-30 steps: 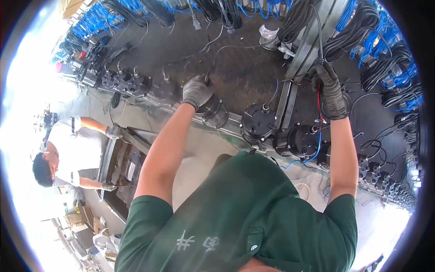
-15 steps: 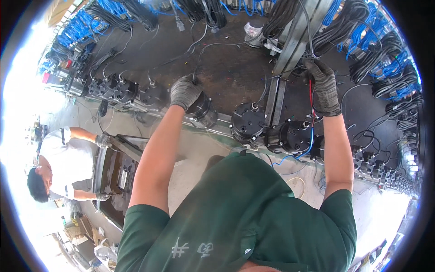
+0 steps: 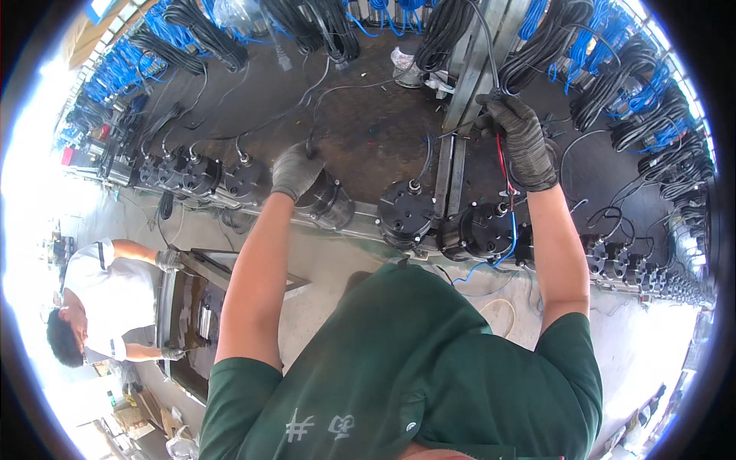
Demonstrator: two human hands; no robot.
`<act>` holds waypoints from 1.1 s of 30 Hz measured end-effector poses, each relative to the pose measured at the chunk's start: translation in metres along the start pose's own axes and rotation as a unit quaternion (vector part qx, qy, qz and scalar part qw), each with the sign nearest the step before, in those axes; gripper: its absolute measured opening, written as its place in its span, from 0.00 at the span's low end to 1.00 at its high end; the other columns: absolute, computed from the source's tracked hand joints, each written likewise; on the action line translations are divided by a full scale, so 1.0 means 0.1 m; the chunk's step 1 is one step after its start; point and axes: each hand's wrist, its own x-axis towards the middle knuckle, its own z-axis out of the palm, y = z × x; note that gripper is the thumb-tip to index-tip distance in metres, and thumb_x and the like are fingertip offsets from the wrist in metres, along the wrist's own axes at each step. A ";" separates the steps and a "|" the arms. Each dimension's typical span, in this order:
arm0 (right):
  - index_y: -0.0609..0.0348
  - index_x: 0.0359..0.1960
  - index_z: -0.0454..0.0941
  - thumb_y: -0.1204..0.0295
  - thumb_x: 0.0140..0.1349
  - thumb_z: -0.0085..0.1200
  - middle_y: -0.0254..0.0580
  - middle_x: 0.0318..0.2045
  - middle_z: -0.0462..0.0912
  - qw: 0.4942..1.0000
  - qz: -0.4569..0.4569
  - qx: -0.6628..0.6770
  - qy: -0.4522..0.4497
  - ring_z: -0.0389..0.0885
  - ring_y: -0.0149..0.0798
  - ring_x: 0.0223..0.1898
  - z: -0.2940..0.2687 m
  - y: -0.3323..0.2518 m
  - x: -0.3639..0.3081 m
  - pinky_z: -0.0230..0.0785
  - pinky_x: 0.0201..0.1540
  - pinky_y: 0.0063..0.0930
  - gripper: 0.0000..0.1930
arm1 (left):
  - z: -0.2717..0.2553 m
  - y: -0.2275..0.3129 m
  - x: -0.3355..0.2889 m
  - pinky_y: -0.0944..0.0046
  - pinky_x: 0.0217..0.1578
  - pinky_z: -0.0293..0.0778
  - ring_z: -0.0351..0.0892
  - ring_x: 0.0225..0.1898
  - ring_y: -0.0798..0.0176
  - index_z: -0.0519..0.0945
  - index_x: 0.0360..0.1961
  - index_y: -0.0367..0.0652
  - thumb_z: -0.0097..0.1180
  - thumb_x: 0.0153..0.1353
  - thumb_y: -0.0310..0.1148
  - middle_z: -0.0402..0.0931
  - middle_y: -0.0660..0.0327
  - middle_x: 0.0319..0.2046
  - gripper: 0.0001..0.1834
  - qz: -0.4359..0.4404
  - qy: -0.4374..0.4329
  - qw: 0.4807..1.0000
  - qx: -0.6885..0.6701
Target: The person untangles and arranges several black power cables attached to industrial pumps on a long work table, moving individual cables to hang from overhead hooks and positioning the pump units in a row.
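Note:
My left hand [image 3: 296,173], in a grey work glove, is closed around a black cable [image 3: 310,138] just above a black-capped cylindrical unit [image 3: 328,201]. Its fingertips are partly hidden. Beside the metal post, my right hand [image 3: 524,146], gloved too, has its fingers pinched on a black cable [image 3: 486,38] that hangs down from above. Below that palm a red wire [image 3: 503,165] and a blue wire [image 3: 512,234] run down past another black-capped unit [image 3: 491,232]. Between my hands stands one more round black-capped unit [image 3: 406,213].
A metal post [image 3: 468,77] rises from the dark bench [image 3: 368,115]. Coiled black cables [image 3: 441,42] and blue cables [image 3: 126,65] line its far side. More capped units [image 3: 192,175] follow the near edge. At left, a person [image 3: 111,284] works at a metal frame [image 3: 180,307].
The whole view has shifted, so the bench and units sit a little farther left. Both hands keep nearly the same places and grips beside the units and post.

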 end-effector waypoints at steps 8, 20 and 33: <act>0.61 0.51 0.86 0.63 0.74 0.59 0.32 0.27 0.82 0.998 -0.024 -0.038 0.040 0.78 0.25 0.29 0.04 -0.01 -0.02 0.69 0.33 0.21 0.15 | 0.13 -0.09 0.03 0.43 0.44 0.79 0.85 0.42 0.35 0.88 0.39 0.43 0.57 0.65 0.48 0.86 0.43 0.35 0.19 0.028 0.068 0.997 -0.003; 0.67 0.49 0.80 0.67 0.73 0.61 0.37 0.37 0.85 0.992 -0.024 -0.088 0.084 0.80 0.28 0.38 -0.07 0.12 0.03 0.75 0.42 0.26 0.14 | 0.18 -0.15 0.07 0.45 0.46 0.80 0.86 0.44 0.36 0.88 0.42 0.43 0.59 0.64 0.46 0.87 0.44 0.37 0.18 0.022 0.065 0.997 0.028; 0.65 0.49 0.79 0.59 0.78 0.55 0.34 0.34 0.84 0.986 -0.055 -0.147 0.049 0.79 0.25 0.34 -0.10 0.00 -0.08 0.75 0.39 0.25 0.17 | 0.17 -0.15 0.06 0.45 0.45 0.80 0.86 0.42 0.37 0.88 0.37 0.41 0.59 0.65 0.46 0.87 0.44 0.35 0.18 0.036 0.078 0.996 0.013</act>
